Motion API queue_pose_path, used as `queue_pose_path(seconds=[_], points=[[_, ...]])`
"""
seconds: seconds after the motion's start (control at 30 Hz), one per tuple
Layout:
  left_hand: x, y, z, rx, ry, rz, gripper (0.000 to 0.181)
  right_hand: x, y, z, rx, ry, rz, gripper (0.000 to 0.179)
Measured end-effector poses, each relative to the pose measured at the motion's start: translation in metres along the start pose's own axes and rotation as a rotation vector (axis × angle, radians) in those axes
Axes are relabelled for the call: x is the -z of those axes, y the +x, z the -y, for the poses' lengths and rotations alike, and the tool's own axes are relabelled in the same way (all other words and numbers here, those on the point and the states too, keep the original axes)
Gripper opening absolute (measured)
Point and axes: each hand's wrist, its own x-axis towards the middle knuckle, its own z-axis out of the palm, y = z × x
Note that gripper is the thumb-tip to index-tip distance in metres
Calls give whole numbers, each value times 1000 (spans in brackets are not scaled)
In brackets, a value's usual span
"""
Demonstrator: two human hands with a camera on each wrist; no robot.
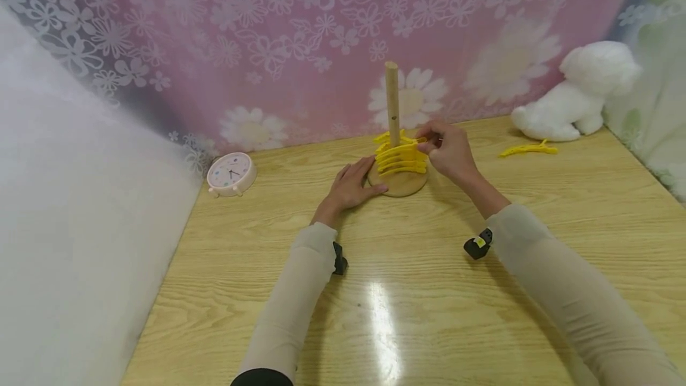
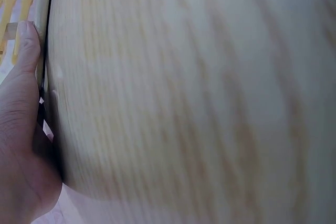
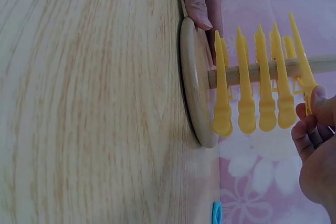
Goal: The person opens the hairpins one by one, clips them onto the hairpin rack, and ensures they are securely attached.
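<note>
A wooden post (image 1: 393,97) stands upright on a round wooden base (image 1: 401,185). Several yellow hair clips (image 3: 266,98) are stacked along its lower part, set crosswise to it. With thumb and fingertips my right hand (image 1: 450,151) pinches the end of the topmost yellow hair clip (image 3: 300,51), which lies slanted across the post above the others. My left hand (image 1: 351,186) rests at the left side of the base, fingers straight along its edge and thumb on its front rim.
A loose yellow hair clip (image 1: 527,148) lies at the right, before a white plush dog (image 1: 579,91). A pink alarm clock (image 1: 232,174) stands at the back left. Behind the table (image 1: 241,290) hangs a flowered curtain (image 1: 300,64). A small turquoise thing (image 3: 217,213) shows in the right wrist view.
</note>
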Motion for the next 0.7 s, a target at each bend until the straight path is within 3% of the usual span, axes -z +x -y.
queue_pose_path(seconds=[0.27,0.5,0.7], points=[[1,-2,-1,-9,1,-21,91,-1,-1,1,12,-19,18,13],[1,0,1,-3,-8,4,91,1,-2,0,32,-25,44,18],[2,0,0,-8,1,-9,90,4,-5,-4,8,87,76,28]])
